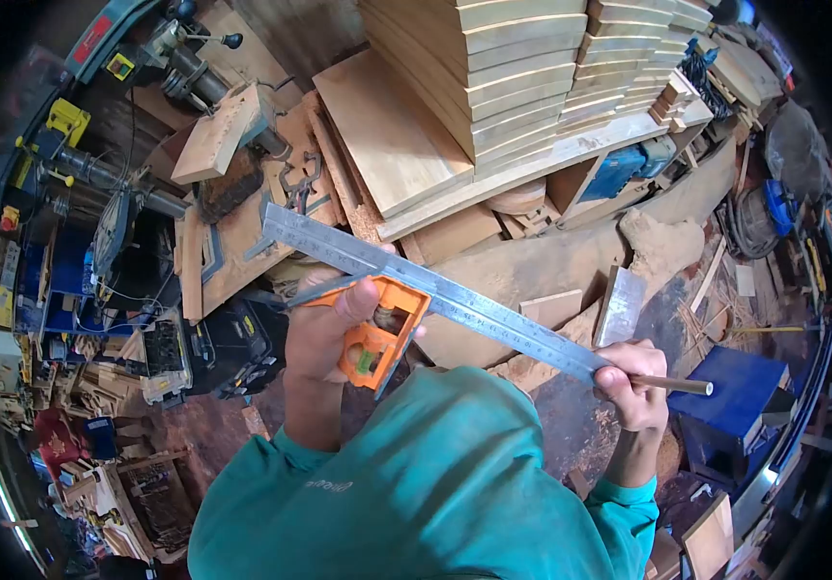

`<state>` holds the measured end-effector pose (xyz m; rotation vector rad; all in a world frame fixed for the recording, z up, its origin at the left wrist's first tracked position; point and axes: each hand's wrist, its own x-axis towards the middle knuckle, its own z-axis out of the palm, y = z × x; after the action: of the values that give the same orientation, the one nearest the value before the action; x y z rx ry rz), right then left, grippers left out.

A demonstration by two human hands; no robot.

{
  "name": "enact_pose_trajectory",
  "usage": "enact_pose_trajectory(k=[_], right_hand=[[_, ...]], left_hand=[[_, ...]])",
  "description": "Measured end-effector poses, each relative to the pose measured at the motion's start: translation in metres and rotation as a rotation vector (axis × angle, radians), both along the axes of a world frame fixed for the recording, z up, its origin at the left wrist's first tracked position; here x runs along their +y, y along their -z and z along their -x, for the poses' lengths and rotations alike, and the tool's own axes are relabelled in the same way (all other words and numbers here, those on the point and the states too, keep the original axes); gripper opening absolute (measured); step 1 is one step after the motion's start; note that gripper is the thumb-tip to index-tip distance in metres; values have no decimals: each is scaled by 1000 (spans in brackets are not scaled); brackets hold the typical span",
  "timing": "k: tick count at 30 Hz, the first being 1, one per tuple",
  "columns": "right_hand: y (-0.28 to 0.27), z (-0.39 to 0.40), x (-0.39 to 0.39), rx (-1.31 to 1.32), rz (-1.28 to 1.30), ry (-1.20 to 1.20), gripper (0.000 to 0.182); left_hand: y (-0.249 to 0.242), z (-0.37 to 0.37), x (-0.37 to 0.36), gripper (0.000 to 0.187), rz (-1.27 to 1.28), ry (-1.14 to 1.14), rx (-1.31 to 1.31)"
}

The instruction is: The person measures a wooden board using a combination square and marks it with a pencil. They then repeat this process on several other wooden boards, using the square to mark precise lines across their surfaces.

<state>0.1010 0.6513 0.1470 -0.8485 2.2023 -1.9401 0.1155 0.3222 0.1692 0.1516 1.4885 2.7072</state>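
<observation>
A combination square with a long steel rule [493, 311] and an orange head [392, 324] is held in front of my chest, its rule slanting down to the right. My left hand [324, 333] is closed round the orange head, thumb on its frame. A small green level vial shows in the head. At the other end of the rule, my right hand [636, 382] pinches the tip between thumb and fingers. A thin pencil-like stick [672, 385] also sits in that hand, its end pointing right.
Ahead, tall stacks of wooden boards [522, 87] stand on a bench. A drill press [194, 82] with a wood block [215, 135] is at the left. A metal bar [619, 306] lies on a wooden slab [493, 261]. On the right is a blue box [728, 387]; another person [57, 440] shows far left.
</observation>
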Motion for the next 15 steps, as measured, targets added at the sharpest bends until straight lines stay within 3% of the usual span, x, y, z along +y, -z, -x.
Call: enact_pose_trajectory(k=[3, 7, 15], right_hand=[[-1, -7, 5, -63, 9, 31, 21], [0, -12, 22, -36, -37, 16, 18], [4, -25, 41, -90, 46, 83, 22]], left_hand=[[-13, -3, 11, 44, 0, -106, -96], [0, 4, 9, 45, -207, 26, -152], [-1, 16, 16, 42, -72, 25, -133]])
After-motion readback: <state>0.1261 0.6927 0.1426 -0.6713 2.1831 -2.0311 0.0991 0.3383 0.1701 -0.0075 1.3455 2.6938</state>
